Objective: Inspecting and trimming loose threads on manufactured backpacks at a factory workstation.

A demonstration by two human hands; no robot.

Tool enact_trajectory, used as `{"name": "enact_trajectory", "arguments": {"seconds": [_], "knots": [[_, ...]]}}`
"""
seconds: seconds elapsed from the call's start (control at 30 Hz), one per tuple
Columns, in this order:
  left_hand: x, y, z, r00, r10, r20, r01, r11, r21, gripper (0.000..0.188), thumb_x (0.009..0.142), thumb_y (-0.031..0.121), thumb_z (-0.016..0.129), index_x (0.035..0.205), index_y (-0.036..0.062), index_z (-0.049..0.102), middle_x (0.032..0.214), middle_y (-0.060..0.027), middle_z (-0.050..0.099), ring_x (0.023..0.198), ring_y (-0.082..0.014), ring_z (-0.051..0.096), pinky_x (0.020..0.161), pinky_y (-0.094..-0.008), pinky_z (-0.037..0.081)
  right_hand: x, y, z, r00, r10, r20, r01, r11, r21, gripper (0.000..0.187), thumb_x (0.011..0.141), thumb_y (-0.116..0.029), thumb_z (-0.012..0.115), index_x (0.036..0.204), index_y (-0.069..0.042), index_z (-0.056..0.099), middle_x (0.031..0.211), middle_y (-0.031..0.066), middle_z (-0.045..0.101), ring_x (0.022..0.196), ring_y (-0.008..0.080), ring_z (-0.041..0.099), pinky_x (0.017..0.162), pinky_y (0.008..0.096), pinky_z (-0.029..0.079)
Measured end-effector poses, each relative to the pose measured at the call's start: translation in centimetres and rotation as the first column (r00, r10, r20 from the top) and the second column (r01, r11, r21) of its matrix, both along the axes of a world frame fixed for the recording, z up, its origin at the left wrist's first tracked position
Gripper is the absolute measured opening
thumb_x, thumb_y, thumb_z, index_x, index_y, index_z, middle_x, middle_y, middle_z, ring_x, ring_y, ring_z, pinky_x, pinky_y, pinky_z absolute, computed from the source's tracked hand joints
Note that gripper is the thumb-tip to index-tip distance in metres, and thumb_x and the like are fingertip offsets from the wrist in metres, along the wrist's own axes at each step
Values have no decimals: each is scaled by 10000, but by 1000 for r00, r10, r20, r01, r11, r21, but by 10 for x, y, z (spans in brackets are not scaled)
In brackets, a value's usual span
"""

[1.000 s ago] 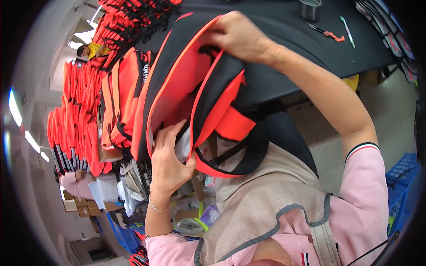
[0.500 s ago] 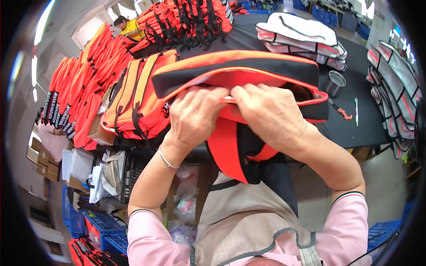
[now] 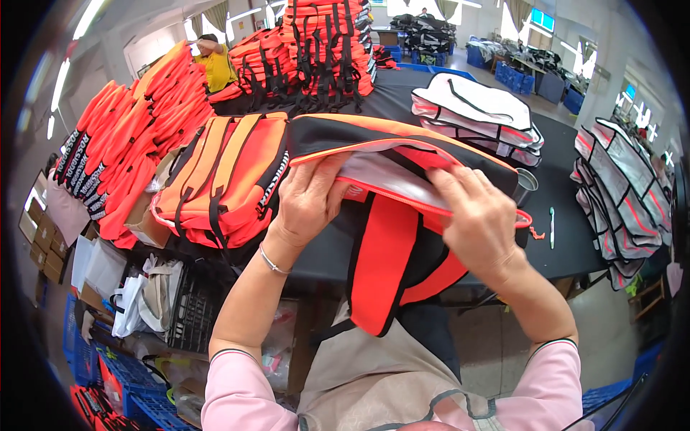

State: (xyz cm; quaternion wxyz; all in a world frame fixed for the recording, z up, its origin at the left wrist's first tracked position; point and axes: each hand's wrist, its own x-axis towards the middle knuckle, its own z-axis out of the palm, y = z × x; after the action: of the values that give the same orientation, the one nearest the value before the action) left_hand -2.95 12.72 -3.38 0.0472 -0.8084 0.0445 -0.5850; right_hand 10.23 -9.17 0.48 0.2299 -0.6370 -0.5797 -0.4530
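Note:
A red, orange and black backpack (image 3: 345, 133) lies before me at the table's edge, its zipped mouth gaping and pale lining showing inside. My left hand (image 3: 309, 197) is closed on the left part of the opening's edge, fingertips partly inside. My right hand (image 3: 478, 223) pinches the zipper edge farther right, its fingers bent over the rim and slightly blurred. Wide red straps (image 3: 384, 258) with black borders hang from the bag toward my apron. Close to my left hand rests another orange backpack (image 3: 248, 158), shoulder straps upward.
Red bags (image 3: 158, 136) stand stacked at left, more with black straps (image 3: 323, 54) behind. White padded pieces (image 3: 471, 108) lie back right; grey ones (image 3: 622, 194) drape over the right edge. A grey cup (image 3: 528, 181) and a toothbrush-like tool (image 3: 552, 228) sit nearby. A person in yellow (image 3: 215, 68) is beyond.
My hands have moved from close together to well apart along the opening, the right one rightward and down. More pale lining shows. The view has tilted upward.

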Motion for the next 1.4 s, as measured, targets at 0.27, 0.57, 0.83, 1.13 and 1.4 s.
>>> {"name": "enact_trajectory", "arguments": {"seconds": [0.27,0.57,0.83,1.13,1.4], "knots": [[5,-35,-1,966,-236,-107,222,967,-125,252,860,71,695,1101,1,675,945,-171,687,817,-352,677,741,-391,553,-12,22,-14,994,48,99,-45,998,-36,238,728,-108,632,950,-27,663,845,79,617,798,219,661,610,312,537],[-24,-32,-29,776,-419,-472,356,908,-222,366,904,-2,542,1263,21,614,1282,-154,615,1242,-283,546,1057,-371,407,13,6,-11,39,172,-984,-932,362,26,467,882,-158,713,1311,-21,589,1250,40,655,1161,130,569,1027,296,412],[-20,-25,-25,507,-810,-295,3,343,-939,414,922,174,681,1303,40,591,1260,-71,625,1158,-182,561,1014,-326,443,22,3,-15,239,-106,-965,-771,583,-255,395,916,-207,681,1276,-54,628,1176,54,687,1076,124,600,982,287,435],[-8,-48,-16,479,-867,-138,-171,62,-983,489,863,219,771,1297,61,609,1243,-23,627,1104,-116,554,984,-291,460,24,6,-28,215,-6,-977,-703,694,-159,384,869,-201,712,1222,-63,652,1093,105,710,1050,181,641,938,317,482],[-24,-35,-10,611,-790,-40,-4,47,-999,466,861,175,767,1272,17,615,1244,-43,628,1111,-135,579,1000,-299,453,56,14,-17,298,-112,-948,-760,573,-307,313,908,-279,700,1089,-25,709,944,69,712,921,136,629,858,291,496]]}}
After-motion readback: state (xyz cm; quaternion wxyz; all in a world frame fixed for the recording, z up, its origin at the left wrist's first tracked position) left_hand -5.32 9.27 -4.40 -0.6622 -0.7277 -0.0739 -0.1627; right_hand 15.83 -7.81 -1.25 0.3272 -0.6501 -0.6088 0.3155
